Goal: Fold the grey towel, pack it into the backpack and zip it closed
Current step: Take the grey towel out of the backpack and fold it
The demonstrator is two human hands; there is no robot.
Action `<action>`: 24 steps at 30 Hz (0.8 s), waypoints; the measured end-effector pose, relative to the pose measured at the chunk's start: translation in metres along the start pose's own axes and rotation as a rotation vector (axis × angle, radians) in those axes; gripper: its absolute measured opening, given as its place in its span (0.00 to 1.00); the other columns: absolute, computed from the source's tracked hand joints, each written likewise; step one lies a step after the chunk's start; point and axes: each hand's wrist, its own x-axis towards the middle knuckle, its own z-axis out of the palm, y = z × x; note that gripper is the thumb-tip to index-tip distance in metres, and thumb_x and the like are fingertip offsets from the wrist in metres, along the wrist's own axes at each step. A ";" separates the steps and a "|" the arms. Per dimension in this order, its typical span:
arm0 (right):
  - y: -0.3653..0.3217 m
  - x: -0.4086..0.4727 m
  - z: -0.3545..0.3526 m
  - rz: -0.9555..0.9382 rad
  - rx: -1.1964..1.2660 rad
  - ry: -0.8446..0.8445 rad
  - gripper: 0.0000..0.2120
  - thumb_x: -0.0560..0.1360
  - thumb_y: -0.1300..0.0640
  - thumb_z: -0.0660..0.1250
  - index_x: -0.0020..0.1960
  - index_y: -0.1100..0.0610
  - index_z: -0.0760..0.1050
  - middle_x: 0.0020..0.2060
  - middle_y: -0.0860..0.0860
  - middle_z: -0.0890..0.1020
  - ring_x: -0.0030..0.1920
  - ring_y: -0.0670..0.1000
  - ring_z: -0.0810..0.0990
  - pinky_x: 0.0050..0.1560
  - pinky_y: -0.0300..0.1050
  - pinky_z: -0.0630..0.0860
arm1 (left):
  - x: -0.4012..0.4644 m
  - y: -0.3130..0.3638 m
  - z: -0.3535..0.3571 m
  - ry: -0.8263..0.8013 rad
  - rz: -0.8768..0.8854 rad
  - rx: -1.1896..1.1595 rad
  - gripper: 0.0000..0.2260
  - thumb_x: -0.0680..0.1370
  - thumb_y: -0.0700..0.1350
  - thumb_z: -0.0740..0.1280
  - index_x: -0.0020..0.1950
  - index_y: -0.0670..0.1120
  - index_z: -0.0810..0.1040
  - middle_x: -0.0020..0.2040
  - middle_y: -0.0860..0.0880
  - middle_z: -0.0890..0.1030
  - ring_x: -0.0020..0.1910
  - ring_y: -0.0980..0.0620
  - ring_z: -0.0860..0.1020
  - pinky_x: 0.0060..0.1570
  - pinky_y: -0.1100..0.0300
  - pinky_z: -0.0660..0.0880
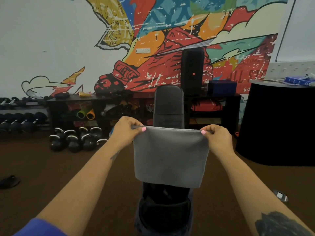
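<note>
Held up in the air at chest height: grey towel [170, 157], hanging flat as a rectangle, its top edge stretched taut between two hands. Left hand [127, 131] pinched shut on the top left corner, right hand [215, 139] pinched shut on the top right corner. Below and behind the towel, a black backpack [164, 210] lying on a padded bench [168, 103], partly hidden by the cloth; whether open or zipped, impossible to tell. Off to the left on the floor, kettlebells [75, 139] near a rack of dumbbells [20, 121]. Against the painted wall, a tall black speaker [192, 70].
</note>
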 end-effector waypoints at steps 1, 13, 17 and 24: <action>0.001 0.000 0.000 -0.021 -0.100 0.032 0.04 0.77 0.56 0.67 0.48 0.53 0.80 0.53 0.53 0.78 0.54 0.54 0.75 0.51 0.49 0.72 | -0.001 0.005 0.000 -0.024 -0.004 -0.026 0.05 0.74 0.49 0.70 0.42 0.49 0.81 0.44 0.52 0.80 0.47 0.55 0.76 0.40 0.65 0.68; -0.063 -0.031 0.029 -0.388 0.026 -0.495 0.09 0.70 0.54 0.74 0.39 0.50 0.74 0.32 0.45 0.75 0.34 0.44 0.73 0.36 0.38 0.69 | -0.007 0.053 0.027 -0.173 0.121 -0.353 0.08 0.70 0.49 0.74 0.38 0.54 0.75 0.36 0.54 0.79 0.38 0.56 0.76 0.42 0.61 0.73; -0.064 -0.026 0.029 -0.362 -0.018 -0.437 0.10 0.73 0.54 0.71 0.39 0.59 0.75 0.30 0.50 0.73 0.33 0.47 0.70 0.36 0.42 0.67 | -0.015 0.044 0.028 -0.189 -0.019 -0.453 0.15 0.70 0.57 0.72 0.46 0.51 0.72 0.37 0.54 0.75 0.36 0.58 0.72 0.36 0.63 0.68; -0.077 -0.022 0.015 -0.387 0.095 -0.361 0.06 0.76 0.58 0.66 0.50 0.56 0.81 0.41 0.46 0.81 0.45 0.45 0.78 0.44 0.34 0.74 | -0.033 0.030 0.034 -0.528 -0.098 -0.386 0.20 0.70 0.50 0.74 0.60 0.47 0.77 0.57 0.49 0.82 0.56 0.51 0.80 0.59 0.53 0.77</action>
